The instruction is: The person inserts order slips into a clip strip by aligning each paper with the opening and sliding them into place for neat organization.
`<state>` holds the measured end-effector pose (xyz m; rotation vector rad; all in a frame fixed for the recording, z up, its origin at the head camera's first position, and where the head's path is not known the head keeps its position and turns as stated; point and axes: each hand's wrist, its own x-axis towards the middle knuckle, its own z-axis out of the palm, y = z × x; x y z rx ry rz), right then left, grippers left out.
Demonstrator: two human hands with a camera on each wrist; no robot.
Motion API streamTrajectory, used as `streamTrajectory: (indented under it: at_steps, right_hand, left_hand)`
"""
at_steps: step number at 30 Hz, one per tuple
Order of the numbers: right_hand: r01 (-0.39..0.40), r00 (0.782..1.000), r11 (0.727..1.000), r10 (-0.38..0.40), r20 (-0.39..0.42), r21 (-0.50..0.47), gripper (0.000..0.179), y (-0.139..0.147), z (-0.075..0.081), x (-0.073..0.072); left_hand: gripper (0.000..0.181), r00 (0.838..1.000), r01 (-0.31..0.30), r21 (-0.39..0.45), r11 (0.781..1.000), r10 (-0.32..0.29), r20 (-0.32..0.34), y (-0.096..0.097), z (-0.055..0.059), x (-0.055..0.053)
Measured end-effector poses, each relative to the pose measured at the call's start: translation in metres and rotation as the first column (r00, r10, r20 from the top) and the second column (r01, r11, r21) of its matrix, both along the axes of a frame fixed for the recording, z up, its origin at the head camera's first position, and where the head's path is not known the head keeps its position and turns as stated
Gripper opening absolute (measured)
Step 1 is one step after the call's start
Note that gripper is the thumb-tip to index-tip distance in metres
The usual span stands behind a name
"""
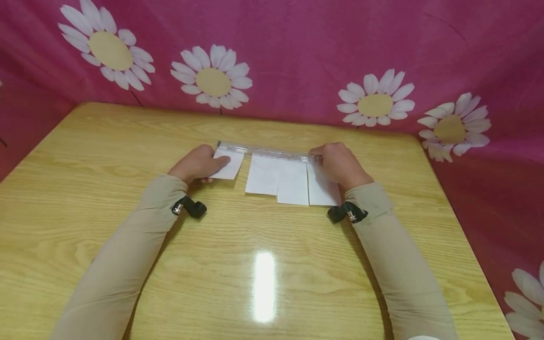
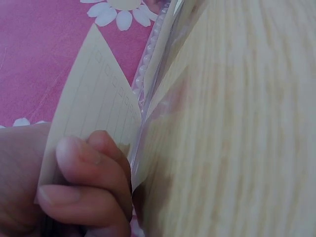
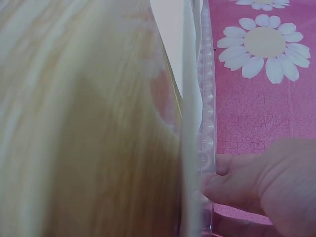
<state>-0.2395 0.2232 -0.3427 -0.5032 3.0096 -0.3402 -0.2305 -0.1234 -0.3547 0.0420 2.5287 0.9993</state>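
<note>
A long clear plastic strip (image 1: 267, 152) with a row of round bumps lies across the far middle of the table, several white paper slips along its near side. My left hand (image 1: 199, 163) pinches the leftmost slip (image 1: 226, 171), thumb on top and fingers beneath; the left wrist view shows printed lines and small boxes on its underside (image 2: 94, 94). At the strip's right end, my right hand (image 1: 340, 163) grips the plastic between thumb and fingers (image 3: 247, 187). Below the strip hang a wider slip (image 1: 262, 177), a longer one (image 1: 293, 186) and one beside my right hand (image 1: 320, 189).
The wooden table (image 1: 238, 264) has a bright light reflection near its front. Behind and beside it hangs a pink cloth (image 1: 293, 56) with large white flowers. Each wrist wears a black strap with a small camera.
</note>
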Motion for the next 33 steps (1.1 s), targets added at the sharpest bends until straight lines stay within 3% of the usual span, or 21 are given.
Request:
streamTrajectory:
  at_steps: [33]
  right_hand:
    - [-0.018, 1.0, 1.0, 0.018, -0.024, 0.0, 0.037, 0.001, 0.0, 0.0]
  left_hand:
    - [0.043, 0.997, 0.067, -0.029, 0.997, -0.068, -0.038, 0.013, -0.003, -0.003]
